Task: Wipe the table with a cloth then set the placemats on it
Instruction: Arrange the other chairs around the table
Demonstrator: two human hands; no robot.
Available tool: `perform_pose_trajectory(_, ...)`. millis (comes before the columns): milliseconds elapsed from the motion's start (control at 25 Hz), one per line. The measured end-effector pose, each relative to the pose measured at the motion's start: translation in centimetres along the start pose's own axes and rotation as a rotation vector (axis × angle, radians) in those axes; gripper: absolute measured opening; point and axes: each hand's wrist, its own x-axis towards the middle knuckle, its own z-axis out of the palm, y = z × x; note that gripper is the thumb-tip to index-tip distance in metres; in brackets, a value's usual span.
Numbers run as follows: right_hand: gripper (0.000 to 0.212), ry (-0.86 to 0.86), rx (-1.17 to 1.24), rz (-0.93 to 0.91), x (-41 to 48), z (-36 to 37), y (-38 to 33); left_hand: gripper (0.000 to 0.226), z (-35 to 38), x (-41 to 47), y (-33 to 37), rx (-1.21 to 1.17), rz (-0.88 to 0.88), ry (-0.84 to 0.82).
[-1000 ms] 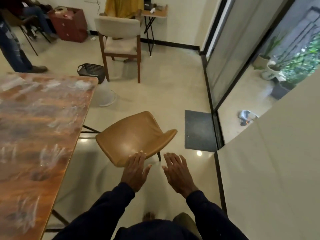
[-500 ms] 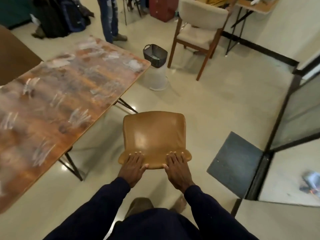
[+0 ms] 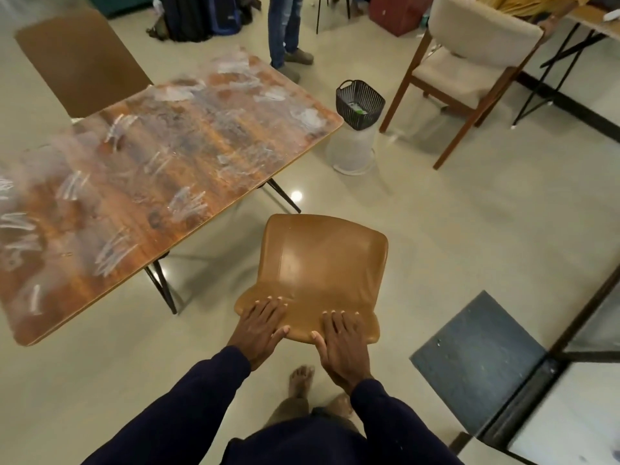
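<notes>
Both hands lie side by side on the near edge of a tan chair [image 3: 322,263] in the lower middle of the frame. The left hand [image 3: 260,330] rests flat on the left part of that edge, fingers straight and close together, thumb laid along the rim. The right hand [image 3: 342,344] rests flat on the right part in the same way, its thumb pointing toward the left one. Neither hand curls around the chair, and the two are near each other but not touching. Dark blue sleeves [image 3: 188,407] cover both arms, and a bare foot [image 3: 300,380] shows on the floor between them. The table [image 3: 161,169] fills the left and upper left of the frame, just beside the chair and apart from it. Its wooden top is covered with white streaks and smears, and thin black legs show under its near edge. Beyond its far corner a black basket [image 3: 360,104] sits on a white stand [image 3: 352,149]. A wooden chair with pale cushions [image 3: 469,62] stands at the upper right, and a brown chair [image 3: 77,58] at the upper left, behind the table. A dark mat [image 3: 476,364] lies on the floor at the lower right. A person's legs in jeans [image 3: 283,28] stand at the top, past the table.
</notes>
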Motion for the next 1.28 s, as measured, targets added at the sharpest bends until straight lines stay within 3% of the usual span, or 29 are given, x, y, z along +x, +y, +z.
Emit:
perform_pose_trajectory(360,0.067,-0.103,0.012,-0.070,-2.1,1.2,2.2,0.063,1.3,-2.8,2.4,0.058,-0.044,0.094)
perform_pose_trajectory(760,0.069,-0.226,-0.069,-0.328,-5.6,0.0,8.6,0.060,4.2,-8.9,12.7,0.014,-0.326,0.140)
perform_pose_trajectory(1040,0.067,-0.239,-0.155,-0.456,-8.3,-1.6,11.8,0.061,5.8,-12.9,20.3,-0.058,-0.532,0.121)
perform_pose_trajectory(1280,0.065,-0.173,-0.132,-0.476,-9.4,-0.2,12.6,0.062,6.3,-14.5,21.2,-0.060,-0.524,0.141)
